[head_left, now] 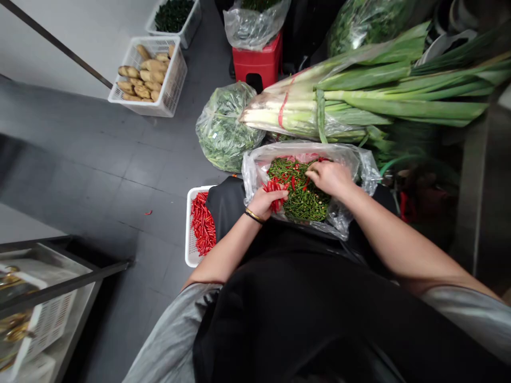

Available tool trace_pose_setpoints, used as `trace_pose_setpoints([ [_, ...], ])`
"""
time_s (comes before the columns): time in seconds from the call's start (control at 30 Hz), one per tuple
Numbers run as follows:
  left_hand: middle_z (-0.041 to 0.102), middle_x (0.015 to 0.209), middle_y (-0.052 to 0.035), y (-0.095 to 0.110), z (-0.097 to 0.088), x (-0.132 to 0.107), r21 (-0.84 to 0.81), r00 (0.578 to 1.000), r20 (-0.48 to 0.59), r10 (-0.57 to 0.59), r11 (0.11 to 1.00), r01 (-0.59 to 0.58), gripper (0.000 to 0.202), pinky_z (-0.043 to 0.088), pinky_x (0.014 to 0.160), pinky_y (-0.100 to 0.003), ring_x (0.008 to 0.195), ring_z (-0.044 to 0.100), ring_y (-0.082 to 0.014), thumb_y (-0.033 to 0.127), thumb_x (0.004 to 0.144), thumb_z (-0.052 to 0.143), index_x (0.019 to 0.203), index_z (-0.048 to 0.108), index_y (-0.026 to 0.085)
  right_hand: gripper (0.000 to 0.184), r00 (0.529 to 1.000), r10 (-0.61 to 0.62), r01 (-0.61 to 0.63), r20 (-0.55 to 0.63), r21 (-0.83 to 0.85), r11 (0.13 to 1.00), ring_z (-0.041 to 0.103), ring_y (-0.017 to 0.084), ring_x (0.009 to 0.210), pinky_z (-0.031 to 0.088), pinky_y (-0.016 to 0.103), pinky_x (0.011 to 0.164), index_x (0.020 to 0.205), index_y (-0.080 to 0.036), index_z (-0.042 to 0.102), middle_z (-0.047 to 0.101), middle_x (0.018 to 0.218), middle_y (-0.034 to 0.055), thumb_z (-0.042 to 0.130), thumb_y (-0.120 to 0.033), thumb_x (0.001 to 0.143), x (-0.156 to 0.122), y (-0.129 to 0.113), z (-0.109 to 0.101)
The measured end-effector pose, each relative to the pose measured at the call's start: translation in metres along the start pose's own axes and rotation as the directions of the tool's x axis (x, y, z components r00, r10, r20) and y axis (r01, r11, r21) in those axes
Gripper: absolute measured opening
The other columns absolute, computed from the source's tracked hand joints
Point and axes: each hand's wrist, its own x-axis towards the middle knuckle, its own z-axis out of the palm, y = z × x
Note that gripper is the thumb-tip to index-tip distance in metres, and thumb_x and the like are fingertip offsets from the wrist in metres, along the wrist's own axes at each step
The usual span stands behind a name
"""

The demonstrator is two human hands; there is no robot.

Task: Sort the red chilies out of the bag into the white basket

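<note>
A bunch of red chilies (273,194) is gathered in my left hand (264,203), which is closed around them at the left side of a plastic-lined container (255,159). Green chili stems (305,206) fill that container, with some red chilies scattered among them. Over the right part of the stems, my right hand (330,176) is closed in a pinch, and a red chili (306,184) shows at its fingertips. To the left of my left arm stands a white basket (188,229) of loose red chilies, partly covered by my dark-clothed leg.
Large leeks (359,101) and a bag of leafy greens (227,125) lie just beyond the container. Farther off are a red stool (257,61) with a bag on it and a crate of pale brown roots (175,80). A metal shelf (80,298) stands at lower left.
</note>
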Motion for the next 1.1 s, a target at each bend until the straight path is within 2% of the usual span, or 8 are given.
trace_pose_setpoints([
  [0.2, 0.057, 0.054, 0.0027, 0.002, -0.003, 0.003, 0.001, 0.993, -0.083, 0.089, 0.996, -0.089, 0.04, 0.036, 0.051, -0.025, 0.049, 0.047, -0.0071, 0.027, 0.041, 0.09, 0.062, 0.06, 0.013, 0.041, 0.959, -0.02, 0.041, 0.284, -0.068, 0.997, 0.066, 0.031, 0.103, 0.05, 0.035, 0.077, 0.106, -0.011, 0.073, 0.071, 0.111, 0.0204, 0.055, -0.044, 0.087, 0.034, -0.032, 0.021],
  [0.37, 0.056, 0.053, 0.0024, -0.006, 0.003, 0.008, 0.099, 0.991, -0.09, 0.104, 0.991, -0.095, 0.038, 0.034, 0.05, -0.024, 0.047, 0.043, -0.006, 0.03, 0.045, 0.089, 0.061, 0.059, 0.012, 0.028, 0.985, -0.017, -0.012, 0.17, 0.168, 0.986, 0.068, 0.025, 0.086, 0.047, 0.031, 0.072, 0.087, -0.018, 0.072, 0.074, 0.091, 0.0096, 0.054, -0.039, 0.084, -0.002, -0.02, 0.014],
  [0.5, 0.06, 0.06, 0.0019, -0.015, 0.012, 0.016, 0.071, 0.981, -0.047, 0.187, 0.981, -0.183, 0.039, 0.042, 0.059, -0.025, 0.056, 0.051, -0.0077, 0.031, 0.045, 0.089, 0.063, 0.06, 0.012, 0.023, 0.99, -0.136, 0.136, -0.025, 0.365, 0.921, 0.063, 0.019, 0.075, 0.044, 0.028, 0.067, 0.081, -0.02, 0.066, 0.07, 0.084, 0.0058, 0.053, -0.039, 0.085, -0.045, -0.021, 0.011],
  [0.6, 0.059, 0.058, 0.0029, -0.013, 0.011, 0.014, 0.089, 0.978, -0.029, 0.207, 0.975, -0.204, 0.039, 0.041, 0.058, -0.024, 0.054, 0.049, -0.0068, 0.032, 0.047, 0.089, 0.061, 0.057, 0.013, 0.032, 0.97, -0.239, 0.22, -0.045, 0.59, 0.777, 0.058, 0.016, 0.064, 0.042, 0.027, 0.061, 0.076, -0.021, 0.06, 0.065, 0.073, 0.004, 0.051, -0.048, 0.087, -0.05, -0.021, 0.012],
  [0.77, 0.067, 0.067, -0.0014, -0.004, 0.0, -0.003, 0.209, 0.979, 0.194, 0.059, 0.973, -0.1, 0.042, 0.042, 0.058, -0.023, 0.057, 0.056, -0.0083, 0.029, 0.045, 0.09, 0.073, 0.063, 0.012, 0.055, 0.888, -0.431, 0.08, 0.163, 0.867, 0.492, 0.039, 0.012, 0.04, 0.032, 0.025, 0.044, 0.068, -0.022, 0.049, 0.04, 0.044, -0.0053, 0.035, -0.071, 0.088, -0.038, -0.012, 0.009],
  [0.9, 0.066, 0.061, -0.0041, -0.009, 0.001, -0.008, 0.182, 0.976, 0.207, -0.063, 0.983, 0.025, 0.038, 0.034, 0.045, -0.023, 0.043, 0.048, -0.0069, 0.036, 0.052, 0.086, 0.069, 0.064, 0.01, 0.055, 0.939, -0.34, 0.324, -0.057, 0.488, 0.811, 0.058, 0.017, 0.062, 0.037, 0.028, 0.058, 0.069, -0.019, 0.056, 0.061, 0.064, 0.0059, 0.029, -0.058, 0.097, -0.051, -0.021, 0.01],
  [1.0, 0.064, 0.058, -0.0034, -0.017, 0.01, -0.006, 0.123, 0.987, 0.129, -0.095, 0.989, 0.079, 0.036, 0.032, 0.043, -0.024, 0.041, 0.045, -0.0066, 0.034, 0.051, 0.085, 0.066, 0.063, 0.01, 0.055, 0.976, -0.212, 0.215, -0.043, 0.101, 0.971, 0.065, 0.025, 0.079, 0.038, 0.031, 0.062, 0.091, -0.014, 0.065, 0.07, 0.084, 0.0159, 0.023, -0.046, 0.101, -0.049, -0.023, 0.013],
  [1.1, 0.063, 0.059, -0.0019, -0.015, 0.015, -0.007, 0.066, 0.992, 0.094, -0.088, 0.994, 0.082, 0.036, 0.033, 0.045, -0.024, 0.044, 0.048, -0.0073, 0.028, 0.049, 0.086, 0.073, 0.066, 0.01, 0.053, 0.998, -0.058, 0.061, 0.039, -0.093, 0.994, 0.066, 0.029, 0.086, 0.041, 0.033, 0.065, 0.108, -0.008, 0.065, 0.069, 0.096, 0.0212, 0.022, -0.039, 0.102, -0.026, -0.005, 0.011],
])
